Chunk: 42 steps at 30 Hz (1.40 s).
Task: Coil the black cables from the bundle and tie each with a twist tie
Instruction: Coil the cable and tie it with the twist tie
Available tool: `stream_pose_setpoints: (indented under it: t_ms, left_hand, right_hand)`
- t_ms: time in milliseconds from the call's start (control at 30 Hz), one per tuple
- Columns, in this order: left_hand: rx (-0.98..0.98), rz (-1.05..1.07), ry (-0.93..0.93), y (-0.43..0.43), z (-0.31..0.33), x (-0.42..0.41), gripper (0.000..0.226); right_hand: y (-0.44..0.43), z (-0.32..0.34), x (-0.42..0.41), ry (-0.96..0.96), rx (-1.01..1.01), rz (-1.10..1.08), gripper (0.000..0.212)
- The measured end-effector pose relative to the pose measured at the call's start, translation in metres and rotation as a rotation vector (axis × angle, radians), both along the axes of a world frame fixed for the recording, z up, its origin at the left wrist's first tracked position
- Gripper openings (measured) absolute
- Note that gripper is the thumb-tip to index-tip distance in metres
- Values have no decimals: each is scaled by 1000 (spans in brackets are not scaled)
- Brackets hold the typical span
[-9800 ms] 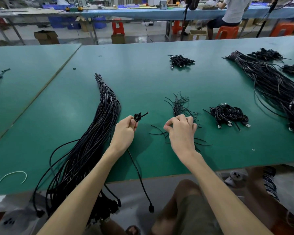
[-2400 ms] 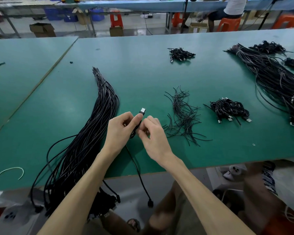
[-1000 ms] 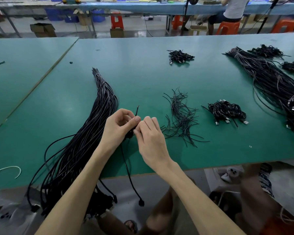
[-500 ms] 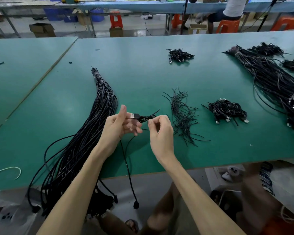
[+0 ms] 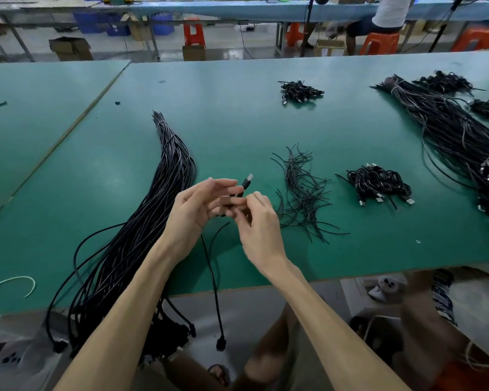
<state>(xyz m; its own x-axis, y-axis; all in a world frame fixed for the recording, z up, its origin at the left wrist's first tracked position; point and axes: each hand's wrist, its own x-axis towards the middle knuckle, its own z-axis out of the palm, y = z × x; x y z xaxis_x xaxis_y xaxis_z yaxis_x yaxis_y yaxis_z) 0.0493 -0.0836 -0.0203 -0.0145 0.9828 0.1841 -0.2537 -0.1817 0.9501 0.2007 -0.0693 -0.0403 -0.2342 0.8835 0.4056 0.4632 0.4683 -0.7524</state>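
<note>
1 black cable (image 5: 213,277) is held above the green table (image 5: 237,122), near the table's 6 o'clock edge. Its metal-tipped plug (image 5: 248,182) is seen poking out at 1 o'clock past the left hand (image 5: 198,210). That hand's fingers are loosely bent around the gathered part, with the thumb raised on top. The right hand (image 5: 259,230) is placed at 4 o'clock of the left, fingertips pressed together in a pinch on the same gathered part. Whether a tie is also caught in that pinch cannot be told, since the spot is blurred. The free length is draped at 6 o'clock over the table edge, with the far plug (image 5: 220,344) dangling below. The bundle (image 5: 141,235) is laid at 9 o'clock of the hands, running from 12 o'clock down off the edge. Loose twist ties (image 5: 302,193) are scattered at 3 o'clock, near the right hand. Tied coils (image 5: 378,184) are heaped beyond them, well apart from the hands. The cable is judged light, thin and limp with some spring, so loops are likely to open if the pinch is eased. Hold is best taken across all loops at their middle, clear of the plugs. The ties are judged stiff enough to keep a twist, but small and easily dropped, so each is best taken by its 2 ends.
</note>
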Motion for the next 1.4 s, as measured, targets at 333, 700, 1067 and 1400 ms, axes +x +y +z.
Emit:
stream_pose_setpoints:
  t_ms: [333,700,1067,1400]
  left_hand:
    - [84,198,463,6,-6,0,57]
    - [-3,143,404,9,-12,3,34]
    - [-18,-64,97,4,-13,-2,34]
    - [98,-34,149,3,-13,0,28]
  right_hand:
    - [-8,3,0,36,70,86,16]
    - [-4,7,7,306,-109,-157,14]
    - [0,3,5,265,-177,-209,15]
    - [-2,-1,0,88,-154,-55,9]
